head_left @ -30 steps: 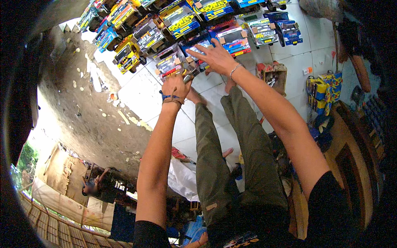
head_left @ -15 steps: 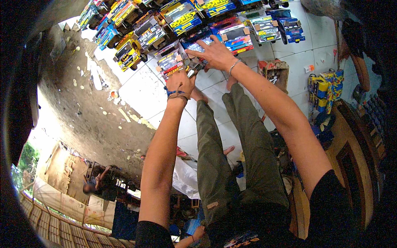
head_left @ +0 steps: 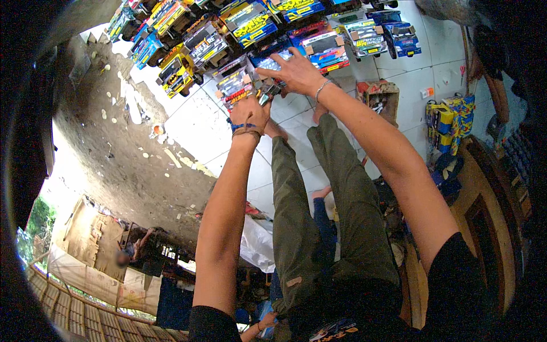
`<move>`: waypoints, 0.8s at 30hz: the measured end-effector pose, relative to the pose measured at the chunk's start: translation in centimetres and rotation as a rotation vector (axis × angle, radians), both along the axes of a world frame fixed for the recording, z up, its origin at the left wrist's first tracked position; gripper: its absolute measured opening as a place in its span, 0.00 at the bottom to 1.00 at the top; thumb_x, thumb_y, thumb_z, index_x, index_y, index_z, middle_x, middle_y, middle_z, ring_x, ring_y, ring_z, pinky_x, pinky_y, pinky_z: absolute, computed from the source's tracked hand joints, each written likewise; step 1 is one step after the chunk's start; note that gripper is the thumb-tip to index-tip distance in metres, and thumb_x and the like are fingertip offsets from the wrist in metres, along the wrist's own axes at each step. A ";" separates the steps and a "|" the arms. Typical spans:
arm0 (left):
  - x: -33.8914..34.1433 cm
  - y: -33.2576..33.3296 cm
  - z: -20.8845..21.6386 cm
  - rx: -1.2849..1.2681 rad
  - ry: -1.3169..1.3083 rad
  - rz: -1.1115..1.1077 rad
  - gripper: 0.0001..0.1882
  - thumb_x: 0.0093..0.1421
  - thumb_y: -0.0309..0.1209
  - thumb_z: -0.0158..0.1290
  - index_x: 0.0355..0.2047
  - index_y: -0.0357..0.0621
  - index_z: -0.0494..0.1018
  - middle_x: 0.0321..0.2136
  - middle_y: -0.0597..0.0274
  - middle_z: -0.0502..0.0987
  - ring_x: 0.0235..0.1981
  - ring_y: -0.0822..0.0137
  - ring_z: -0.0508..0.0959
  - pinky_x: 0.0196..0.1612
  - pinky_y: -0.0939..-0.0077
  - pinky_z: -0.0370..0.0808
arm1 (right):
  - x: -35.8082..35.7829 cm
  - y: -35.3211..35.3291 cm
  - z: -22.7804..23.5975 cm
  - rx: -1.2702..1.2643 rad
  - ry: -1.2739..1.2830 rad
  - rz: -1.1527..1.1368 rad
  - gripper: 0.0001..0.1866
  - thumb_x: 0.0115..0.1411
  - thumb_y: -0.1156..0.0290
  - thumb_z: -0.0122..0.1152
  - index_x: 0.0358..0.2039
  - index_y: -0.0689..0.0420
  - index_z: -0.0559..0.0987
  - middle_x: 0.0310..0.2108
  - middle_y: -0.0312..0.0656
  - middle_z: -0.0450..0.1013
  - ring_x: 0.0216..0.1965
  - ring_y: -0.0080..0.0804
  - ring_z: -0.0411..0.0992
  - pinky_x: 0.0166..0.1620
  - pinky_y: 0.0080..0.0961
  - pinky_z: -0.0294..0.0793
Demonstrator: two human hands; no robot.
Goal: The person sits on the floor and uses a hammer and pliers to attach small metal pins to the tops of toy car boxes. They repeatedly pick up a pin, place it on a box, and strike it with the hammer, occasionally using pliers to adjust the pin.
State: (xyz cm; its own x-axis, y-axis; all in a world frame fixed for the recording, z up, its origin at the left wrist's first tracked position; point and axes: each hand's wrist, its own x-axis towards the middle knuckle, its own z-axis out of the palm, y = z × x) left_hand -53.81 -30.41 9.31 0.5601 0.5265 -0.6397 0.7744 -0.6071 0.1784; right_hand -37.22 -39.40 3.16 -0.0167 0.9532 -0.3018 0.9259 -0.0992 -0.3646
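At the near end of the rows of toy trucks, my left hand (head_left: 250, 114) is closed beside a grey toy truck with red lettering (head_left: 233, 88). A shiny metal piece (head_left: 263, 99) shows by its fingers, too small to identify. My right hand (head_left: 299, 75) is spread with its fingers reaching over a blue toy truck (head_left: 273, 50). A small dark part (head_left: 270, 88) lies between my two hands. To the left stands a yellow and black toy truck (head_left: 176, 74); a white, blue and red toy truck (head_left: 326, 50) is just beyond my right hand.
The trucks stand on white floor tiles (head_left: 196, 128). A worn wooden box (head_left: 380, 101) sits to the right, with yellow and blue toy trucks (head_left: 450, 122) beyond. Bare ground (head_left: 125, 159) with scraps is left. Another person's hand (head_left: 268, 320) shows near the lower edge.
My hands stay in almost the same places, with the left fingers shifted slightly. Behind my legs, another person's arm in a dark blue sleeve has come into view.
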 end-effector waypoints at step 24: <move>0.8 -0.4 0.2 0.020 0.045 -0.013 0.23 0.54 0.49 0.62 0.29 0.36 0.79 0.28 0.42 0.80 0.32 0.46 0.82 0.36 0.56 0.79 | 0.1 -0.2 -0.5 -0.013 0.040 -0.006 0.54 0.39 0.49 0.75 0.67 0.23 0.57 0.59 0.47 0.65 0.52 0.39 0.71 0.57 0.45 0.60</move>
